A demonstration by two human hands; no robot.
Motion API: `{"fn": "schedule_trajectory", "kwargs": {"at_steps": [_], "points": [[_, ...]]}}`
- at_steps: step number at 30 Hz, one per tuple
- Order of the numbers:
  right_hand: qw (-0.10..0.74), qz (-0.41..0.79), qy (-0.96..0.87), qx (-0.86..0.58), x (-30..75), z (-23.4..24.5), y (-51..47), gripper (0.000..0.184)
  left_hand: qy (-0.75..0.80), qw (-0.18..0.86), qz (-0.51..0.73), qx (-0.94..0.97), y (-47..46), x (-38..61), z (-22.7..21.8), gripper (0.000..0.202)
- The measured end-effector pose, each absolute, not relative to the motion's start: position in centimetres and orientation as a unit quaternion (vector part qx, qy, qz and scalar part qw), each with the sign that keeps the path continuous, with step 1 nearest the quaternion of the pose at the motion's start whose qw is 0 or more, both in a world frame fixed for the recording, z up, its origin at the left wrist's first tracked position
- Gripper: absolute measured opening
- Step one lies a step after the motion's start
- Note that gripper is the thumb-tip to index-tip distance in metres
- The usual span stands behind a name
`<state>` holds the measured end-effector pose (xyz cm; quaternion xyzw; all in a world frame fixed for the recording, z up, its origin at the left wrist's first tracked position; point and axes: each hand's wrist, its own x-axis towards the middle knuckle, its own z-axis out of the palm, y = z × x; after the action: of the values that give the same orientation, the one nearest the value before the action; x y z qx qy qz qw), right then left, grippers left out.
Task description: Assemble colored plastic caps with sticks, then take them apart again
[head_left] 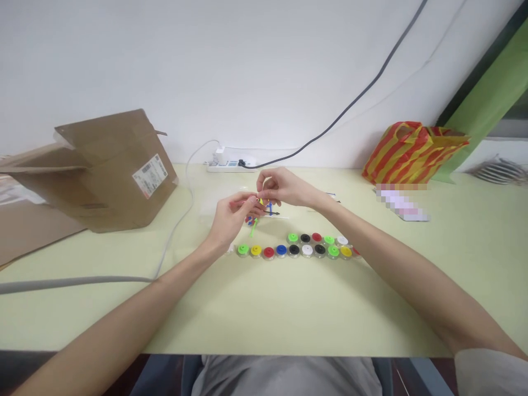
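Above the middle of the table, my left hand [235,215] and my right hand [284,187] meet at the fingertips. Both are closed in a pinch, and whatever small thing lies between the fingers is too hidden to name. Just below and behind them is a loose pile of small plastic pieces in red, blue, yellow and black, among them a thin green piece [254,226] and a black arrow-tipped piece [272,212]. Nearer to me, several small round clear pieces with coloured tops stand in two rows, including a blue-topped one [281,250] and a green-topped one [292,237].
An open cardboard box [103,181] stands at the left, beside a grey cable [82,284]. A power strip [231,166] lies against the wall with a black cord [350,104]. At the right back are a red-and-yellow striped bag [404,157] and a pale flat item [402,208].
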<state>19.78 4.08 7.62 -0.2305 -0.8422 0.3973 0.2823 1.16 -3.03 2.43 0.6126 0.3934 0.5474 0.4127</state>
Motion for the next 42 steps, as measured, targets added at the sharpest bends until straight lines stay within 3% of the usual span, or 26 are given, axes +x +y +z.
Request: {"fn": "schedule_trajectory", "kwargs": {"at_steps": [4, 16, 20, 26, 30, 36, 42], "points": [[0.266, 0.412, -0.84, -0.231, 19.7, 7.5, 3.9, 0.017, 0.413, 0.393, 0.546, 0.614, -2.9, 1.1, 2.5, 0.036], [0.248, 0.382, -0.859, -0.232, 20.1, 8.5, 3.4, 0.008, 0.425, 0.379, 0.527, 0.631, -3.1, 0.9, 3.0, 0.036], [0.24, 0.349, -0.879, -0.22, 20.5, 9.6, 3.1, 0.003, 0.412, 0.412, 0.526, 0.619, -3.2, 1.0, 3.1, 0.047], [0.267, 0.234, -0.874, -0.332, 25.8, 11.1, 1.5, 0.014, 0.393, 0.425, 0.523, 0.625, -3.4, 1.1, 3.4, 0.051], [0.265, 0.241, -0.828, -0.432, 32.4, 8.7, 0.4, 0.028, 0.392, 0.423, 0.515, 0.634, -3.3, 1.0, 3.3, 0.049], [0.322, 0.395, -0.712, -0.483, 37.6, 3.5, 0.2, 0.044, 0.407, 0.423, 0.503, 0.634, -3.4, 1.0, 3.0, 0.038], [0.276, 0.368, -0.721, -0.517, 36.9, 2.9, -0.1, 0.029, 0.425, 0.41, 0.504, 0.63, -3.6, 1.2, 3.3, 0.035]]}}
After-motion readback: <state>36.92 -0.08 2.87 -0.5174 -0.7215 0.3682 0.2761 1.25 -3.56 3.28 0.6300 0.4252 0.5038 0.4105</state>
